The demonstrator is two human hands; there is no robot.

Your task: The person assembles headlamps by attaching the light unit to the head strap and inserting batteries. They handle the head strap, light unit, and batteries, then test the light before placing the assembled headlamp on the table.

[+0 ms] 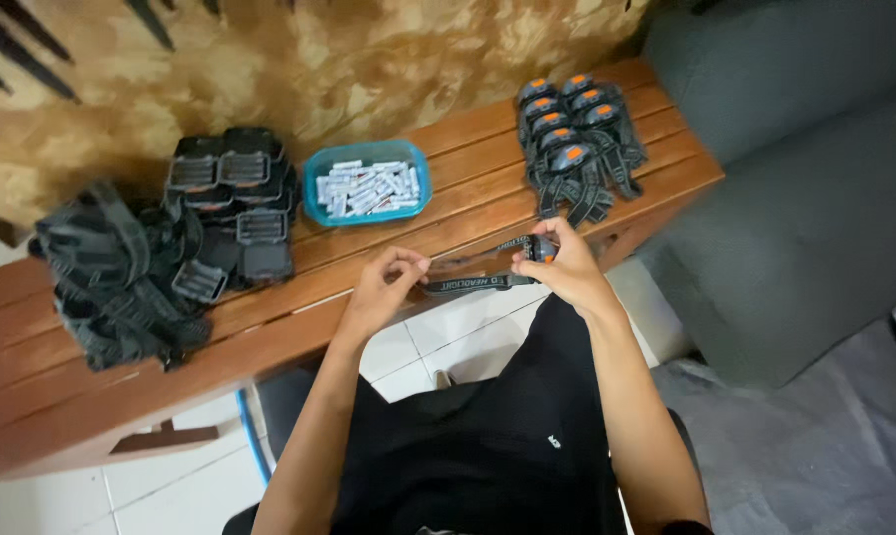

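Headlamp: a small black headlamp with an orange spot, held over the near edge of the wooden bench, just in front of the person's lap
Strap: its grey-black elastic strap runs leftward from the lamp body, sagging a little between the two hands
Right hand: the right hand has its fingers closed around the lamp body, thumb side on top
Left hand: the left hand has fingertips pinched together at the far end of the strap; whether they actually grip it or only touch it I cannot tell
Bench: a slatted reddish-brown wooden bench runs slantwise across the view, both hands at its near edge
Tray: a shallow blue tray full of small pale batteries sits mid-bench, beyond the left hand
Finished pile: a neat cluster of headlamps with orange buttons lies on the right end of the bench, straps trailing toward the right hand
Black parts: a stack of black lamp housings stands left of the tray
Loose straps: a heap of dark straps lies at the left end, touching the housings
Surroundings: grey sofa to the right, white tiled floor below
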